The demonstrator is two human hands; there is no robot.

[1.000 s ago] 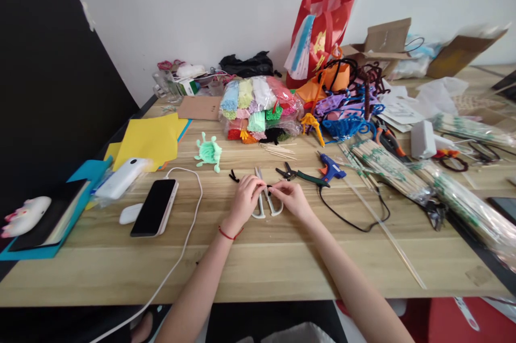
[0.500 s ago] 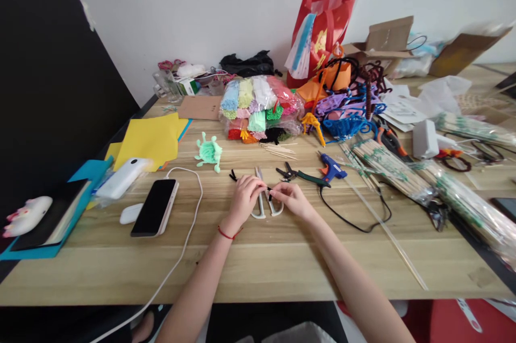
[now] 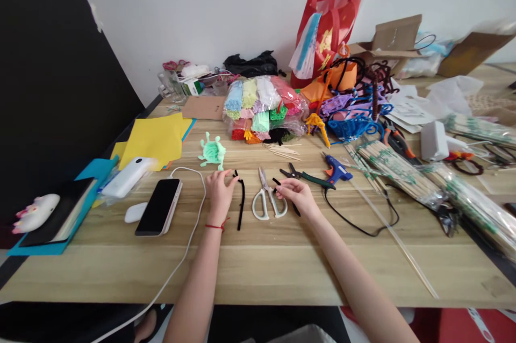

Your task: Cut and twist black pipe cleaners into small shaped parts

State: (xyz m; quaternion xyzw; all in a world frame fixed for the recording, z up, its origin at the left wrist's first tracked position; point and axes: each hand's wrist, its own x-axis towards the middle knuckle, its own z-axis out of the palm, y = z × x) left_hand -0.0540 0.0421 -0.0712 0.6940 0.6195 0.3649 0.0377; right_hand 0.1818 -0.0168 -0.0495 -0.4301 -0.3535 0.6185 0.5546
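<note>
One long black strip (image 3: 242, 204) lay on the table (image 3: 121, 270), left of the white-handled scissors (image 3: 264, 197). Your left hand (image 3: 220, 189) stood with thumb and fingers parted, thumb near the strip's upper end, contact indeterminate. Your right hand (image 3: 297, 196) pinched a short black piece (image 3: 276, 181) just right of the scissor blades.

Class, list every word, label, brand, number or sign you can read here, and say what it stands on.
No text reads clearly.
Red bag: gold marks, too blurred to read.
Skewer packs: green print, too blurred to read.
Small box at the back: any print is too small to read.
</note>
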